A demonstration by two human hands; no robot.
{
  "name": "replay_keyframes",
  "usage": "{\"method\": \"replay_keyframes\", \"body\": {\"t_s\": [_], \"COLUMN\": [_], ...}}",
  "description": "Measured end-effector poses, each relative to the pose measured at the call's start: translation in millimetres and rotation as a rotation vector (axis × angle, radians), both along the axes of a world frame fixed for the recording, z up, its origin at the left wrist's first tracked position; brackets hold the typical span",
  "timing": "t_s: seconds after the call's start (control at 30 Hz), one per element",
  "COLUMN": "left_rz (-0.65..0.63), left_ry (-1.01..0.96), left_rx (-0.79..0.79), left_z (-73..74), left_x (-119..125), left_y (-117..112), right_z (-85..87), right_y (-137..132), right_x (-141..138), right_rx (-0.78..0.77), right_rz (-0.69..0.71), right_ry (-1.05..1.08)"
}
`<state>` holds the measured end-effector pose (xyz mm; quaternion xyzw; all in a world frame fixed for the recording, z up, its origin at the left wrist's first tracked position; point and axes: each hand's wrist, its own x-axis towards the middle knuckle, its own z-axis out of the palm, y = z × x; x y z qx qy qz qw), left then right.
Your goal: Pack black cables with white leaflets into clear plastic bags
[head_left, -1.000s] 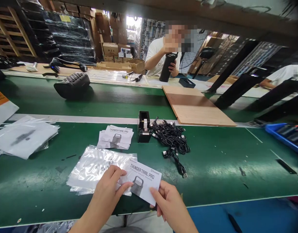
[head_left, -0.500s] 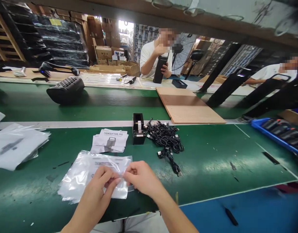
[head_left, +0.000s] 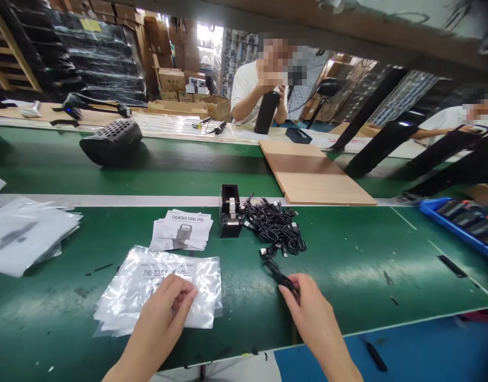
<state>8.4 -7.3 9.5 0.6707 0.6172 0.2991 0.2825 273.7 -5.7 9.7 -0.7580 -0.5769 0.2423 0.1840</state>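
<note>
Under the right hand (head_left: pixel 310 310), a black cable (head_left: pixel 281 277) sits pinched in its grip.

left hand (head_left: pixel 164 313) on plastic bag (head_left: pixel 156 289), right hand (head_left: pixel 311 313) pinching black cable (head_left: pixel 281 276)

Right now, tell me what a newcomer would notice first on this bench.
The tangled heap of black cables mid-bench, beside the black tape dispenser. The right hand pinches one cable at the heap's near edge. The left hand presses a stack of clear plastic bags, the top one holding a leaflet.
</note>
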Motion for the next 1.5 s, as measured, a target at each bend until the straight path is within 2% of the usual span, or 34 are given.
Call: {"method": "replay_keyframes", "body": {"t_s": [0.07,0.13,0.27,0.4,0.53,0.63,0.7,0.77,0.83,0.93,1.03,1.1,1.17,1.23,1.3,1.37,1.43,1.5], "left_rz": [-0.001,-0.001,0.022,0.013,0.033,0.099,0.204,0.313,0.369,0.275,0.032,-0.142,-0.266,-0.278,-0.196,-0.078,0.036,0.133], "left_ry": [-0.008,-0.017,-0.057,-0.119,-0.101,-0.097,-0.123,-0.185,-0.310,-0.570,-0.747,-0.811,-0.852,-0.871,-0.873,-0.845,-0.810,-0.796], "left_rx": [-0.014,-0.019,0.003,0.032,0.098,0.214,0.297,0.354,0.396,0.397,0.150,-0.048,-0.178,-0.235,-0.222,-0.178,-0.132,-0.086], "left_z": [0.8,0.7,-1.5,-2.4,6.2,24.3,41.2,58.0,70.3,76.8,74.0,70.4,66.0,61.2,57.5,56.1,56.7,57.2], "left_x": [1.8,1.8,-1.3,-1.3,-1.8,-9.6,-17.8,-27.5,-38.3,-55.5,-67.1,-67.5,-62.2,-54.1,-46.9,-42.5,-40.5,-39.1], "left_y": [-0.3,-0.7,-1.3,-4.7,-4.9,3.8,12.4,21.0,28.6,38.3,45.4,47.8,47.7,45.0,40.3,35.2,31.2,29.2], "right_z": [3.7,8.9,12.2,12.4,27.6,51.8,72.8,97.0,124.1,165.8,198.6,211.1,216.1,215.1,209.2,197.4,178.1,150.9], "right_y": [-1.2,-0.6,2.6,8.1,20.7,36.9,51.3,67.4,82.3,96.1,96.5,91.8,85.7,80.1,75.6,71.9,68.4,65.0], "right_x": [-27.2,-57.2,-90.6,-97.6,-109.5,-120.0,-127.4,-136.3,-146.1,-157.4,-159.8,-156.4,-148.9,-136.9,-121.5,-105.6,-94.2,-91.5], "right_rx": [-0.045,-0.067,-0.024,0.077,0.078,0.031,0.032,0.087,0.184,0.281,0.284,0.250,0.196,0.159,0.157,0.161,0.157,0.157], "right_rz": [0.067,0.152,0.277,0.388,0.580,0.798,0.938,1.063,1.153,1.292,1.451,1.511,1.499,1.435,1.340,1.225,1.062,0.860], "right_ry": [0.296,0.467,0.378,0.293,0.372,0.463,0.471,0.403,0.290,0.181,0.148,0.109,0.030,-0.052,-0.089,-0.032,0.121,0.322]}}
